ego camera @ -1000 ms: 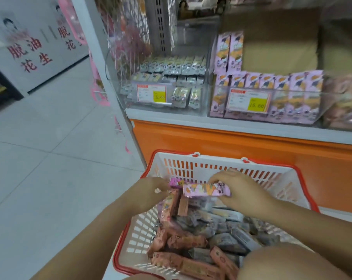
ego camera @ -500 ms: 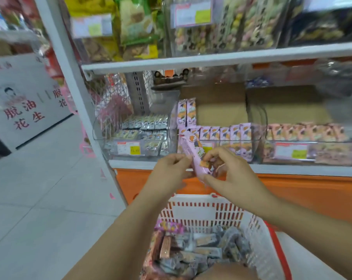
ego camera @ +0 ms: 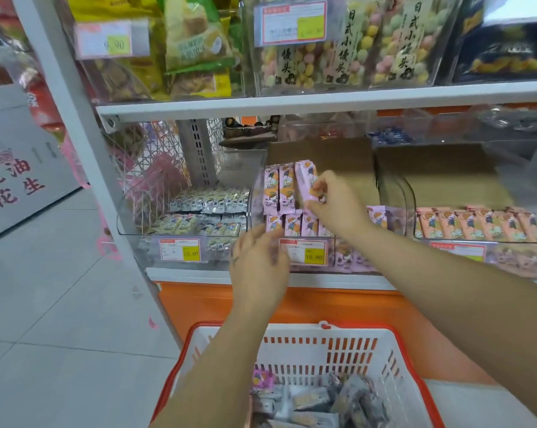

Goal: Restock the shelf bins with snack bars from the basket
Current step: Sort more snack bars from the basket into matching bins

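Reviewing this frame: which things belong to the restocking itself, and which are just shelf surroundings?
Job in hand:
- pink snack bar, pinched by the right hand
- left hand, open at the middle bin front
- basket holding more bars

Untouched now:
- left bin of pale bars
- right bin of orange bars
- bagged snacks on the upper shelf

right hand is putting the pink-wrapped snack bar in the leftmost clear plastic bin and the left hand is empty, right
Wrong bin: the head view shows the right hand holding the pink-wrapped snack bar at the middle clear plastic bin, among matching pink bars. The left hand is indeed empty.
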### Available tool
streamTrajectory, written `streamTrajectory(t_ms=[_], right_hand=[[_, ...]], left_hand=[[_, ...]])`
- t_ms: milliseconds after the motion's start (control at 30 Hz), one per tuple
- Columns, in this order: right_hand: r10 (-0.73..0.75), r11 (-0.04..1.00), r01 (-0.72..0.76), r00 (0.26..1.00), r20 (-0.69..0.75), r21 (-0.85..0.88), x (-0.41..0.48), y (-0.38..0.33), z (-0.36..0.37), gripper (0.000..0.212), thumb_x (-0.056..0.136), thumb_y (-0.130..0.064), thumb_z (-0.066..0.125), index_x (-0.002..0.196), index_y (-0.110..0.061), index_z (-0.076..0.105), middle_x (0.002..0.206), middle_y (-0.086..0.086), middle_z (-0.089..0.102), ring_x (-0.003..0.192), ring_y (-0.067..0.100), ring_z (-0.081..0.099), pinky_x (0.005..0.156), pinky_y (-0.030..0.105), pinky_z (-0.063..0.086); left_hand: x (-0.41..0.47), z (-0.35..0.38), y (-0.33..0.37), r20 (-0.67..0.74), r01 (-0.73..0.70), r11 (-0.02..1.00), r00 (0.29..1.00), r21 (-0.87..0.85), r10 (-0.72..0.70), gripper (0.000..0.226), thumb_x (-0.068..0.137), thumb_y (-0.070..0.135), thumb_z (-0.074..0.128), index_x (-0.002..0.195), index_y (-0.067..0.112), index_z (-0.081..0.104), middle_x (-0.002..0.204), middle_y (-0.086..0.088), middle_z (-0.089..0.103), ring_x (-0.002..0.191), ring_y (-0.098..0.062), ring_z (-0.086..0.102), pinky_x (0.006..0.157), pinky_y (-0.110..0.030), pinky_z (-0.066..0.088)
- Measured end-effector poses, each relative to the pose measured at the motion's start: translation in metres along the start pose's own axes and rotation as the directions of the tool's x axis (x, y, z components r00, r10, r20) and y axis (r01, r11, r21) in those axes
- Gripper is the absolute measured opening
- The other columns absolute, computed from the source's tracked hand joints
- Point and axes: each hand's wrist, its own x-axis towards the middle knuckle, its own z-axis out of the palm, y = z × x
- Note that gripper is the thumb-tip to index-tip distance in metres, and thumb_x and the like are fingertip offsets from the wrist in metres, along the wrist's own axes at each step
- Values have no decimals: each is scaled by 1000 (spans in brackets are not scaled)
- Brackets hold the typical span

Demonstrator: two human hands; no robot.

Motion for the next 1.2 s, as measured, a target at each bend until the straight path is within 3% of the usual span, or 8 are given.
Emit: streamTrajectory(t_ms=[233,433,567,667,767,900,1033,1200], right_hand=[[97,978,-87,994,46,-189,39,7,35,32,81,-25,74,96,-12,49,110,13,54,87,27,53,81,43,49],[109,981,-86,986,129,-174,35,8,36,43,83,-30,72,116,-12,53,120,11,56,103,27,56,87,39,48],[75,945,22,957,281,-326,19,3,25,59,91,-38,59,142,-16,40,139,11,48,125,30,45,100,40,42],[3,933,88,968,251,-349,-5,-5,14,56,93,-40,54,143,-20,39,142,7,44,130,28,38,105,40,35],[-195,935,235,966,169,-264,-39,-16,2,37,92,-33,56,127,-21,57,133,0,52,124,23,43,101,36,32],[-430,886,454,881,198,-97,-92,-29,-9,18,89,-25,59,102,-18,68,105,-2,64,100,20,56,85,35,44],[-360,896,439,806,470,-66,-137,-22,7,18,95,-30,55,108,-23,65,103,-9,64,90,8,55,80,27,45],[-216,940,335,721,659,-58,-165,6,61,18,96,-25,51,107,-23,66,105,-8,66,85,8,55,75,22,42]], left_hand=[[1,8,-11,-11,-40,999,999,12,40,42,94,22,50,135,34,48,151,11,31,144,-13,4,116,-35,11],[1,10,-16,-20,-75,997,997,7,75,44,94,21,50,136,35,46,150,12,30,143,-12,3,117,-35,11],[-1,11,-16,-8,-99,995,995,11,99,45,95,22,50,138,34,44,154,12,24,146,-13,2,117,-36,9],[-8,10,-20,-35,-153,988,988,-4,153,43,94,19,52,136,30,48,153,8,27,144,-13,13,118,-37,17],[-18,1,-28,-47,-220,975,974,36,222,38,92,12,54,127,25,57,141,7,41,133,-11,31,110,-31,29],[-25,-25,-46,210,-130,989,971,65,114,31,95,17,52,125,21,59,127,5,57,115,-12,54,93,-21,40],[-37,-49,-78,419,-49,980,907,192,-37,30,96,20,51,124,15,59,121,0,63,105,-15,60,84,-18,43],[-70,-62,-145,407,7,946,902,325,-147,27,97,22,49,121,20,62,120,4,64,101,-14,61,90,-22,44]])
